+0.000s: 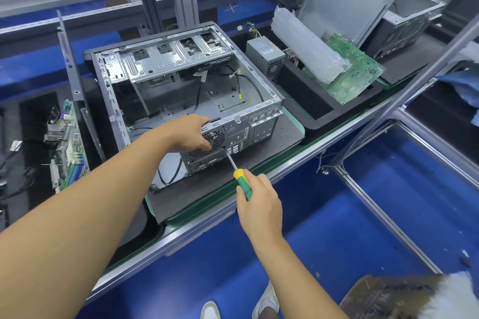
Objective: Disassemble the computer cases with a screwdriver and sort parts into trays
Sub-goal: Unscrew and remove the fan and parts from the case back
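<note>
An open grey computer case (pixel 181 77) lies on its side on a dark mat (pixel 272 145), its inside stripped to drive cages and a few black cables. My left hand (pixel 190 133) grips the near rear edge of the case at the fan grille (pixel 210 144). My right hand (pixel 259 202) grips the green and yellow handle of a screwdriver (pixel 239 172). Its metal shaft points up and left, and the tip touches the rear panel just right of the grille.
A black tray (pixel 311 103) to the right holds a grey power supply (pixel 267 55), a green motherboard (pixel 355 70) and an air-cushion pack. A second case (pixel 404 15) stands at the far right. Another motherboard (pixel 68 142) leans at the left. The aluminium bench edge runs diagonally below.
</note>
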